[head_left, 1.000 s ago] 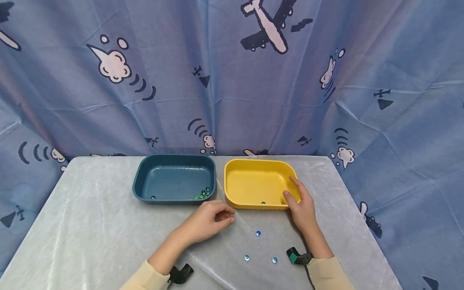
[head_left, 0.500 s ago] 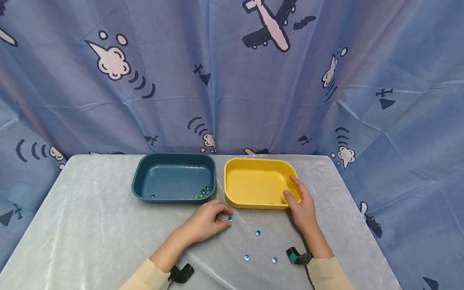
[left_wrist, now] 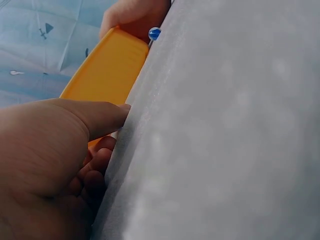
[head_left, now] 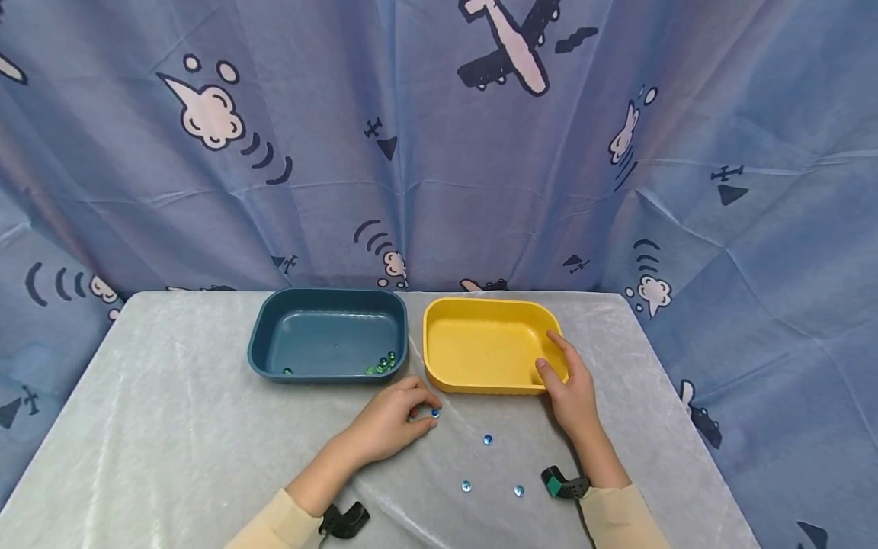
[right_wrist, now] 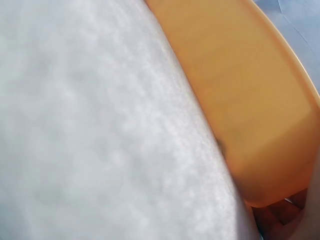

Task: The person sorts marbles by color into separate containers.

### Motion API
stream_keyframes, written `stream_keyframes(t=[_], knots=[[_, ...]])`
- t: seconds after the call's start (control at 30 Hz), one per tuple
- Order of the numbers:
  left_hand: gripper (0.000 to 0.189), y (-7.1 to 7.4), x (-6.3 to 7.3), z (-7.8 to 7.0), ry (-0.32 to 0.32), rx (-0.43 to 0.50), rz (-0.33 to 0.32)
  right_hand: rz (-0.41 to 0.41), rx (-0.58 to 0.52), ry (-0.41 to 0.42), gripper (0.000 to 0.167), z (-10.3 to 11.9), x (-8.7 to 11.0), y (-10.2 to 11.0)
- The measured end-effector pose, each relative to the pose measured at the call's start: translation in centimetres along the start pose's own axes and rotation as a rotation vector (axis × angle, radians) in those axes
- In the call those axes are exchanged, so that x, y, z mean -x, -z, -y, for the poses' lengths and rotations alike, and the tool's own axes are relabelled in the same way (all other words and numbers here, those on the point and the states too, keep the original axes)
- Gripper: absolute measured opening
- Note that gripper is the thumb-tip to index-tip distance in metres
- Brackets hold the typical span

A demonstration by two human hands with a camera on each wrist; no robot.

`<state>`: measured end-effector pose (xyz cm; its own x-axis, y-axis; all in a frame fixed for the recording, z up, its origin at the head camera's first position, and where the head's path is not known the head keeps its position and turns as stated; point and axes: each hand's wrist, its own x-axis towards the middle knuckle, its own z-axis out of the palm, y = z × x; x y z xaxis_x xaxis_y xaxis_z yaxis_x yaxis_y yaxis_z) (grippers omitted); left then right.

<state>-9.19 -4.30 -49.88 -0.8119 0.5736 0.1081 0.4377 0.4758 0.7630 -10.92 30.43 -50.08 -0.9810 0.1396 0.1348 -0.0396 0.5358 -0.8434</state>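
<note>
Head view: a blue marble sits at the grip of the left hand, pinched narrowly between the tips of thumb and forefinger, low over the cloth; how firmly it is pressed I cannot tell, and the left wrist view hides it behind the thumb. Ahead and to the right of that pinch is a yellow tray, apart from the fingertips. The right hand grips its right end, thumb inside the wall and the forefinger reaching over the rim.

Three loose marbles lie right of the left hand's pinch and nearer the person: a deep blue one closest, then two paler ones, one to the left and one to the right.

Ahead and to the left of the pinch stands a teal tray, with green marbles gathered in its near right corner and a single green one towards the near left.

Pale grey cloth covers the table; behind hangs a blue airplane-print curtain.
</note>
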Motion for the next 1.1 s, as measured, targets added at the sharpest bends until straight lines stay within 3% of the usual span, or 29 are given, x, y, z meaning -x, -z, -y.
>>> stream_keyframes(t=[1.1], knots=[[0.014,-0.08,0.16,-0.14,-0.006,0.0,-0.016,-0.003,-0.002,-0.01,0.058,-0.01,0.01,-0.03]])
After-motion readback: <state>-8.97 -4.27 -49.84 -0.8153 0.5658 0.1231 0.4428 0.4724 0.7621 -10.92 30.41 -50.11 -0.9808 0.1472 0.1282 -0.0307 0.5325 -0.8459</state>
